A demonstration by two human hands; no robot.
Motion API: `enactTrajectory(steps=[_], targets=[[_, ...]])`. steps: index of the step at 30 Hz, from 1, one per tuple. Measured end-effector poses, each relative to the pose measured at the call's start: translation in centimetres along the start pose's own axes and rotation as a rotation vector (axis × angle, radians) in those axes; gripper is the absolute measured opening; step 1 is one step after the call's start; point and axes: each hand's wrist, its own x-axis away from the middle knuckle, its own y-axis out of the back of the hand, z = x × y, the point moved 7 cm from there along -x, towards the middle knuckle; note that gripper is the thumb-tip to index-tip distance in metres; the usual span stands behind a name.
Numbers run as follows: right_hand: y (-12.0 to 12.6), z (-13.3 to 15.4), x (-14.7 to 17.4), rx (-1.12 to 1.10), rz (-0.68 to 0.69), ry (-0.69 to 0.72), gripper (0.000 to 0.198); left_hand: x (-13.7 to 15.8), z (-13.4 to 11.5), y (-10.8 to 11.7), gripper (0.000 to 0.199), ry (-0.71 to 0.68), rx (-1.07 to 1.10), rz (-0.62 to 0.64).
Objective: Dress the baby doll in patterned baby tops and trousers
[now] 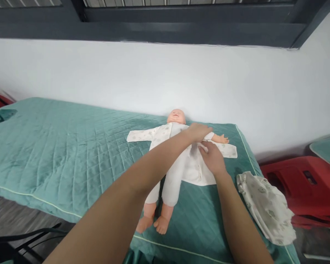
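Note:
A baby doll [172, 185] in white under-clothing lies on its back, its head toward the wall and its bare feet toward me. Beneath and around it is a white printed baby jacket [199, 172]; one front panel covers the doll's chest on the left, and the other is spread out on the right. Both jacket sleeves lie flat and stretched outward. My left hand [200, 132] curls over the doll's upper arm, its fingertips partly hidden. Just below, my right hand [213, 158] is closed, pinching the jacket's cloth near the armhole. The doll's hand [221, 139] sticks out above the right sleeve.
A green quilted cover [79, 157] spreads over the bed, which stands against a white wall [126, 77]. At the right edge lies a folded printed white cloth [266, 209]. Beyond it is a red plastic chair [308, 187]. A dark window frame [181, 27] runs above.

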Motion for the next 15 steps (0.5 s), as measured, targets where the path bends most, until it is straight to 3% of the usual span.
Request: enactTrajectory(steps=[3,5,8,12,15], targets=[[1.1,-3.8,-0.2,0.226,-0.065,-0.292,0.037,0.4,0.2,-0.2,0.039,-0.002,-0.003,-0.051],[1.1,-5.7,-0.3,0.168,-0.043,-0.401,0.029,0.5,0.1,-0.6,0.038,-0.003,-0.017,-0.068],[1.4,-7.5,-0.5,-0.065,-0.058,-0.451,0.030,0.6,-0.1,-0.8,0.037,0.004,-0.032,-0.093],[3.1,-9.6,-0.9,-0.300,-0.177,-0.458,0.020,1.0,-0.2,-0.7,0.033,0.000,-0.037,-0.119],[4.3,-10.7,-1.0,-0.520,-0.264,-0.436,0.025,1.5,-0.5,-0.7,0.035,-0.011,-0.061,-0.152]])
